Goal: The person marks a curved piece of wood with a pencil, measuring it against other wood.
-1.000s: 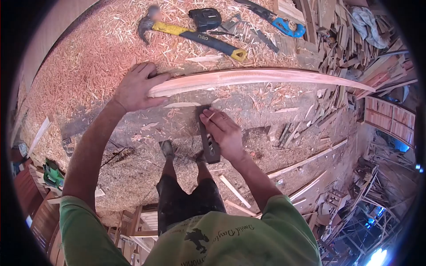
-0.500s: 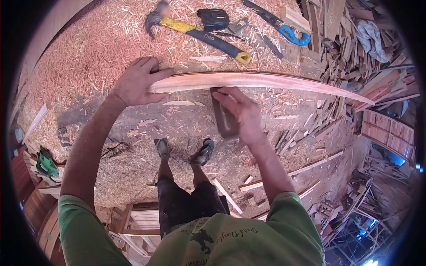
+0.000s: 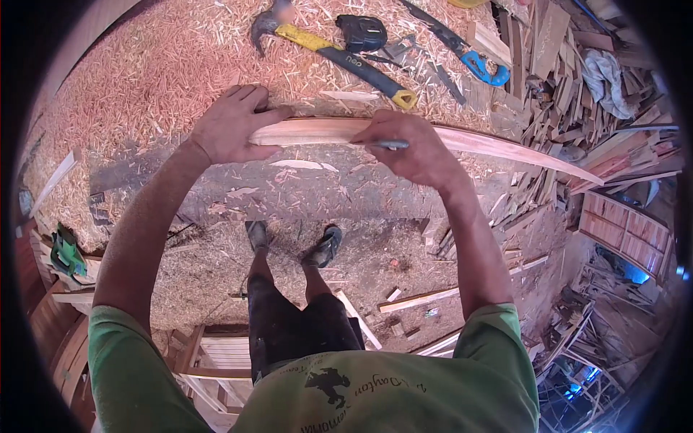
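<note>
A long, curved wooden strip [image 3: 317, 131] lies across the bench, tapering to a point at the right. My left hand [image 3: 234, 126] grips its wide left end, with one finger along the top edge and the thumb along the lower edge. Farther right, my right hand [image 3: 413, 148] is closed over the middle of the strip. A slim, grey, pen-like tool [image 3: 388, 144] shows in its fingers, lying along the strip's lower edge; the fingers hide part of it.
Beyond the strip lie a claw hammer [image 3: 350, 61], a black tape measure [image 3: 362, 33] and a blue-handled saw [image 3: 482, 68]. Wood shavings [image 3: 159, 86] cover the bench. Scrap wood [image 3: 556, 79] is piled at the right. Loose boards [image 3: 419, 299] lie on the floor.
My right hand has moved up onto the strip. The dark, flat, slotted piece it held below the strip no longer shows; a grey pen-like tool is visible there. My left hand keeps its grip.
</note>
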The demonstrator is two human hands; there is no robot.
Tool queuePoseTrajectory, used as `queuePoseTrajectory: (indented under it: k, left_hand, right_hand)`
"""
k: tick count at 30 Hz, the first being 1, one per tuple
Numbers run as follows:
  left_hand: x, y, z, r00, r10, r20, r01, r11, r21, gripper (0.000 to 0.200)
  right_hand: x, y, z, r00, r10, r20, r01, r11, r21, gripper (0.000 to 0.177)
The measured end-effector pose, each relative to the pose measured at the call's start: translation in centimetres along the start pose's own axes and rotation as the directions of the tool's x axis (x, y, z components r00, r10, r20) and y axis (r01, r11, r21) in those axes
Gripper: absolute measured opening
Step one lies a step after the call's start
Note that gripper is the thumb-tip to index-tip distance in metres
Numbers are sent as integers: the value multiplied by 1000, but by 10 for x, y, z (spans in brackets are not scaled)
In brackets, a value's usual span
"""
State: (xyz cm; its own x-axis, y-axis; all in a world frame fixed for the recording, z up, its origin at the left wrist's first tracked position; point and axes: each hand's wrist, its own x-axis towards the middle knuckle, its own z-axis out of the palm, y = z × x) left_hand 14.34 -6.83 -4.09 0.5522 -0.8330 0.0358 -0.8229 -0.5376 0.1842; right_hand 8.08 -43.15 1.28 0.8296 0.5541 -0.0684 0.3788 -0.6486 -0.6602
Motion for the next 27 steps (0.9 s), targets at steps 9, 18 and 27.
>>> queuePoseTrajectory:
  k: [9,18,27]
  left_hand:
    - [-3,2,-1,999,-30,15,30,999,-14,70]
    - [-1,-4,-3,999,-6,-38,2,994,-106,74]
    - [4,0,-12,1000,-21,-6,20,986,-163,71]
  right_hand:
    - [13,-10,-17,987,92,131,-113,980,162,20]
    - [-52,-19,56,941,202,-272,-192,979,64,25]
    - [-63,-66,124,332,654,-679,-306,756,579,29]
